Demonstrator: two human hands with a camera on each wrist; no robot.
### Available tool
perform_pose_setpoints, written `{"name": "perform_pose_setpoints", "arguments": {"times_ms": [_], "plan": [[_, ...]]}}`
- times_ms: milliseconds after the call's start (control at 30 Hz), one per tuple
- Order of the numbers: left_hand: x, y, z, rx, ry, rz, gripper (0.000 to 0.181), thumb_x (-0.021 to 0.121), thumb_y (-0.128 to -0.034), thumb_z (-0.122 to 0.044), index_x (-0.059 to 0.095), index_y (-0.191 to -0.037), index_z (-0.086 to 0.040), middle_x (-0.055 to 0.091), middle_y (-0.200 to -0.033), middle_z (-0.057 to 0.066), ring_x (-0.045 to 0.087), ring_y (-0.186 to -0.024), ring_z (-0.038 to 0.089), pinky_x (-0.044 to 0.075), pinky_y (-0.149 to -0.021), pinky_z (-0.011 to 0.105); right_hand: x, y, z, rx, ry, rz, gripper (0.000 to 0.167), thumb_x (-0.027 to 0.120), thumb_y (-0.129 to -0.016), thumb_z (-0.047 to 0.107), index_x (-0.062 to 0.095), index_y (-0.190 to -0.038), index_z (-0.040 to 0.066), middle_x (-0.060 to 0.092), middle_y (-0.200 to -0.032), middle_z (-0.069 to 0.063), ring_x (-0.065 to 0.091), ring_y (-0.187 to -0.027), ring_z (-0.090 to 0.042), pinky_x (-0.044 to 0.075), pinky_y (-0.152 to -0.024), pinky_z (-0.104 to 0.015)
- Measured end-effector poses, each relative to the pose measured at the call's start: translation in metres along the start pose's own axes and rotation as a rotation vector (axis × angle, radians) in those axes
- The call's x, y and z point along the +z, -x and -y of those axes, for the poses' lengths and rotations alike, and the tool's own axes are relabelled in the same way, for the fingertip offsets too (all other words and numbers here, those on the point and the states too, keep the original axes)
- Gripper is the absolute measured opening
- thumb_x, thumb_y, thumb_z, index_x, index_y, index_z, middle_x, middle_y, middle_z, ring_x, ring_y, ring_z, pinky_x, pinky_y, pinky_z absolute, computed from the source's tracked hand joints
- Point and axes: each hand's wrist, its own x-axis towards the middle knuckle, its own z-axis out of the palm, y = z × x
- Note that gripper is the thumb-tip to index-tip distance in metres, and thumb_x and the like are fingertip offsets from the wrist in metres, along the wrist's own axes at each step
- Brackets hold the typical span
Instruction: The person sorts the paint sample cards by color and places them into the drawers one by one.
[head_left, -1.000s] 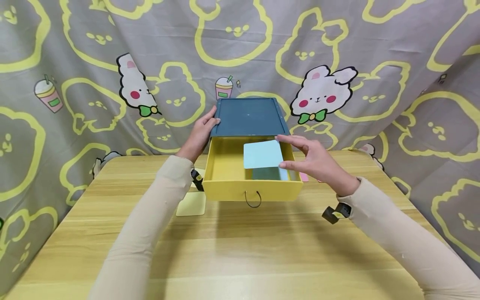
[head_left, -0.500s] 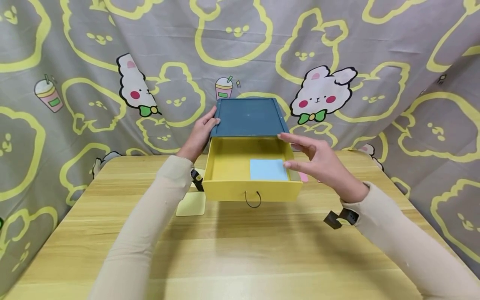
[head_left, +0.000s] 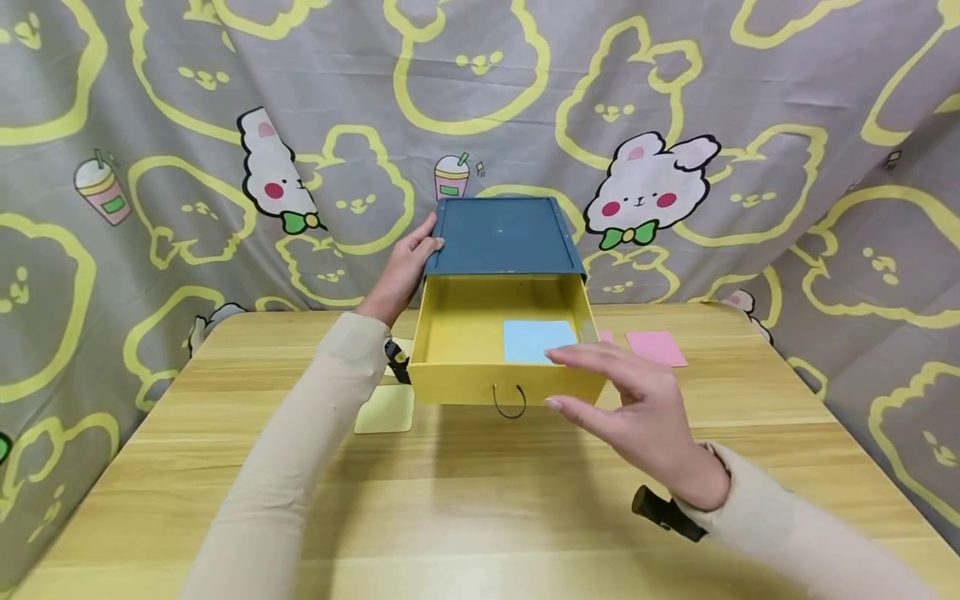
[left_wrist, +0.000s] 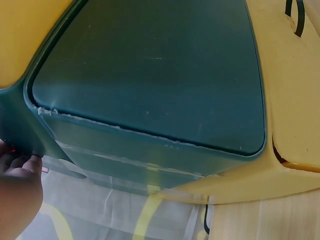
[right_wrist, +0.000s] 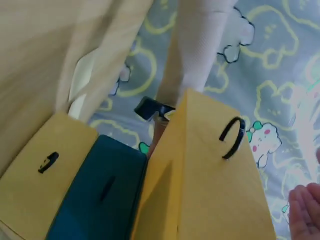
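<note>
- One blue sheet lies in the yellow drawer, beyond the empty, wide-parted right hand.
- Left hand grips the cabinet; drawer stands unclosed.
- Pink sheet lies outside, past right hand.

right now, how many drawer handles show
3: top handle on the open yellow drawer, middle handle on the teal drawer, bottom handle on the lowest yellow drawer; others may be hidden.
</note>
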Motion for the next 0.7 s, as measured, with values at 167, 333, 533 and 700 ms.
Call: {"name": "perform_pose_setpoints", "arguments": {"times_ms": [167,333,533,700], "plan": [[0.0,-0.002,0.001,-0.002,0.013,-0.001,0.06,0.049,-0.0935,-0.015,0.027,-0.149,-0.012,0.021,-0.156,-0.006,0.015,-0.142,0.008,0.018,-0.113,0.025,0.011,0.015,-0.003,-0.089,0.074,-0.049,0.028,0.073,-0.082,0.017,0.071,-0.095,-0.008,0.071,-0.092,-0.015,0.067,-0.091,-0.014,0.052,-0.082,-0.023],[-0.001,-0.003,0.001,0.004,0.011,0.01,0.06,0.048,-0.094,-0.016,0.026,-0.149,-0.012,0.02,-0.156,-0.006,0.014,-0.142,0.008,0.018,-0.113,0.025,0.02,0.027,-0.008,-0.004,0.224,-0.023,0.03,0.074,-0.081,0.023,0.072,-0.096,-0.003,0.072,-0.087,-0.011,0.069,-0.08,-0.015,0.053,-0.073,-0.02],[0.0,-0.002,0.0,0.0,0.013,0.013,0.059,0.048,-0.0946,-0.016,0.026,-0.149,-0.013,0.02,-0.156,-0.007,0.013,-0.142,0.007,0.016,-0.113,0.025,0.03,0.03,-0.015,0.081,0.244,0.029,0.037,0.083,-0.067,0.004,0.071,-0.1,-0.005,0.072,-0.086,-0.013,0.07,-0.075,-0.019,0.054,-0.067,-0.022],[-0.001,0.0,0.0,0.0,0.006,0.005,0.059,0.049,-0.0937,-0.016,0.028,-0.149,-0.014,0.021,-0.156,-0.007,0.015,-0.142,0.007,0.017,-0.113,0.024,0.036,0.028,-0.019,0.075,0.281,-0.001,0.037,0.083,-0.061,-0.004,0.072,-0.096,-0.005,0.073,-0.084,-0.012,0.07,-0.07,-0.018,0.054,-0.064,-0.02]]}}
